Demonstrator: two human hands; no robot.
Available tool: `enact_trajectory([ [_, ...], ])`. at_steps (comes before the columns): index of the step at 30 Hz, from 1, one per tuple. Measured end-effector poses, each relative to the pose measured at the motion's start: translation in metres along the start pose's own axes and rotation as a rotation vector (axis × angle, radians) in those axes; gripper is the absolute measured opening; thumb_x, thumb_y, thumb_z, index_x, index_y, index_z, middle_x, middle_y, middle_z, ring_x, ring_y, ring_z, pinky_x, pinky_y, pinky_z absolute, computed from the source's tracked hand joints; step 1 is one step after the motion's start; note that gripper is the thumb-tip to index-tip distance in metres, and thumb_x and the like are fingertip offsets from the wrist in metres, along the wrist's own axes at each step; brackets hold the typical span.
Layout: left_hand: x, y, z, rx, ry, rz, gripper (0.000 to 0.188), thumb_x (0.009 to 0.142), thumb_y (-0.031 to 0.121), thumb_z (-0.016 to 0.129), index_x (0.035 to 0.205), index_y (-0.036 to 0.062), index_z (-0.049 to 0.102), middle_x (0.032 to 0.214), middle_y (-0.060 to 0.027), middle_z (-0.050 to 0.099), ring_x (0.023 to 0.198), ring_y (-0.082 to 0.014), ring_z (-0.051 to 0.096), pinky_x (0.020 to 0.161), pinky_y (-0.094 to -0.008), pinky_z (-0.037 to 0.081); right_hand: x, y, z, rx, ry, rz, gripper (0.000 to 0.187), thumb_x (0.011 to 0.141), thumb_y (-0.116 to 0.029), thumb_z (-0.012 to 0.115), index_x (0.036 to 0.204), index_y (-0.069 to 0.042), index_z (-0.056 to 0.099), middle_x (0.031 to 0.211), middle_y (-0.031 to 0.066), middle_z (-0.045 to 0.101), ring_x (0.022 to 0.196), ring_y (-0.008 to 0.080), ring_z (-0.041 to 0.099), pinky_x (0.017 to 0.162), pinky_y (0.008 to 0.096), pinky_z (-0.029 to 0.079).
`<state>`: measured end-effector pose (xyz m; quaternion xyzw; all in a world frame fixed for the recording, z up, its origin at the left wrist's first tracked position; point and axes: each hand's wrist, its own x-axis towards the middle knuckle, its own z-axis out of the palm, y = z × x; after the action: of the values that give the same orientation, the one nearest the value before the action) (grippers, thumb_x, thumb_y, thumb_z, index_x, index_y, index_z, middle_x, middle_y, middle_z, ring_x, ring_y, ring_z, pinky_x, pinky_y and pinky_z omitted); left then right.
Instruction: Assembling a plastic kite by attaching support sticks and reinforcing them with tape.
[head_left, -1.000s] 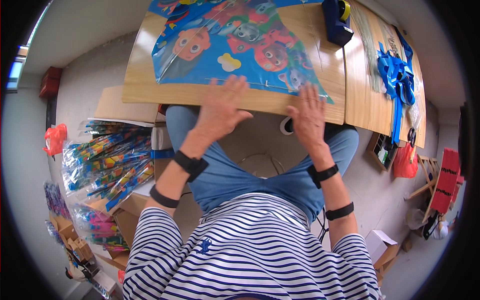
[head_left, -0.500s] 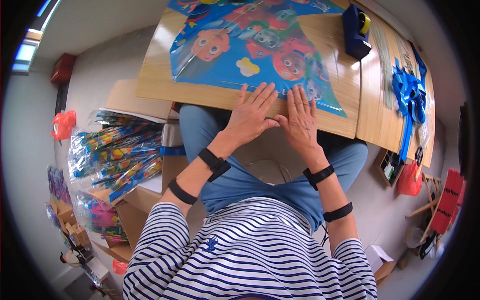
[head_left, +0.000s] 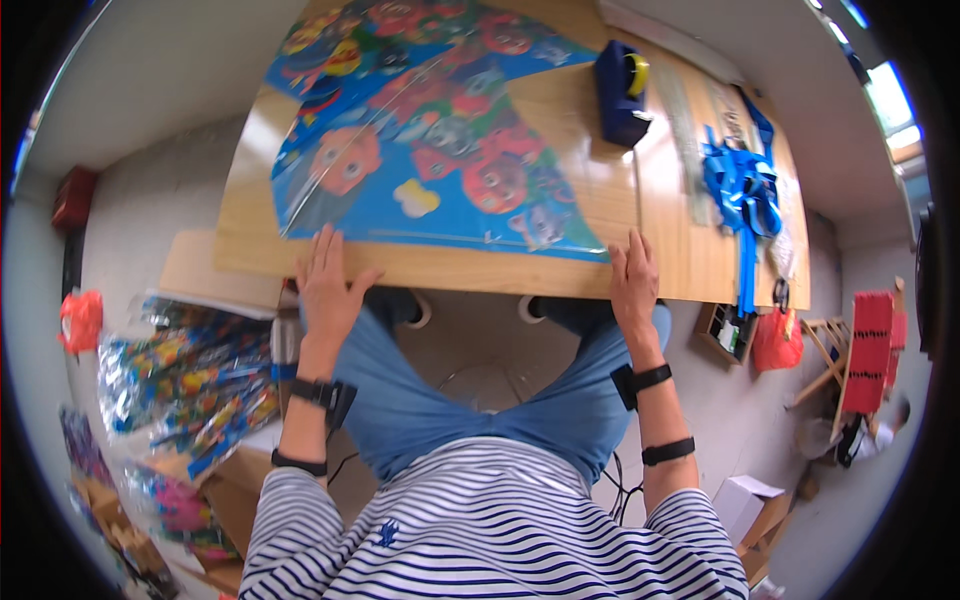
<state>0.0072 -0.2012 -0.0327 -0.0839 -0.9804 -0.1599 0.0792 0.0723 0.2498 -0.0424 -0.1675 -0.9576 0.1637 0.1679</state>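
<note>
On the wooden table (head_left: 570, 120), a blue cartoon-printed sheet (head_left: 420, 140) lies just inside the near edge, where you extend your left hand (head_left: 329, 290) and right hand (head_left: 633, 287), fingers straight and released.

Sheet (head_left: 440, 170), one: glossy blue, printed with cartoon faces in pinks, reds and grey, plus a yellow-and-white cloud. Lies flat before me on the table (head_left: 563, 112), print up, near edge just short of the rim on my side. Right side curves inward; near right corner pointed. Pale lines cross it diagonally and along the near edge.
</note>
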Motion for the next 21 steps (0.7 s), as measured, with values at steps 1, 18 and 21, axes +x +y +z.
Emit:
enact_trajectory([
  [1, -0.002, 0.007, -0.002, -0.027, 0.000, 0.053, 0.071, 0.088, 0.039, 0.071, 0.143, -0.0002, 0.049, 0.152, -0.0182, 0.045, 0.144, -0.0359, 0.038, 0.115, -0.0610, 0.024, 0.026, 0.005, -0.002, 0.119, 0.050, 0.052, 0.050, 0.096, -0.033, 0.062, 0.130, 0.004, 0.059, 0.123, 0.0243, 0.063, 0.114, 0.0360, 0.060, 0.099, 0.0483, 0.044],
  [18, -0.029, 0.048, -0.024, -0.207, -0.009, 0.156, 0.048, 0.082, 0.012, 0.076, 0.123, -0.0052, 0.059, 0.138, -0.0229, 0.055, 0.129, -0.0422, 0.049, 0.112, -0.0521, 0.035, 0.280, -0.005, -0.002, 0.958, 0.032, 0.774, 0.014, 0.082, -0.002, 0.073, 0.084, 0.006, 0.061, 0.071, 0.0120, 0.060, 0.058, 0.0209, 0.063, 0.047, 0.0329, 0.049],
  [21, -0.030, 0.054, -0.020, -0.226, -0.025, 0.168, 0.048, 0.081, 0.012, 0.076, 0.123, -0.0051, 0.060, 0.137, -0.0229, 0.055, 0.129, -0.0418, 0.049, 0.112, -0.0524, 0.035, 0.248, 0.000, -0.009, 1.159, -0.044, 0.681, 0.014, 0.086, -0.003, 0.070, 0.093, 0.005, 0.060, 0.078, 0.0126, 0.059, 0.064, 0.0251, 0.067, 0.059, 0.0381, 0.056],
])
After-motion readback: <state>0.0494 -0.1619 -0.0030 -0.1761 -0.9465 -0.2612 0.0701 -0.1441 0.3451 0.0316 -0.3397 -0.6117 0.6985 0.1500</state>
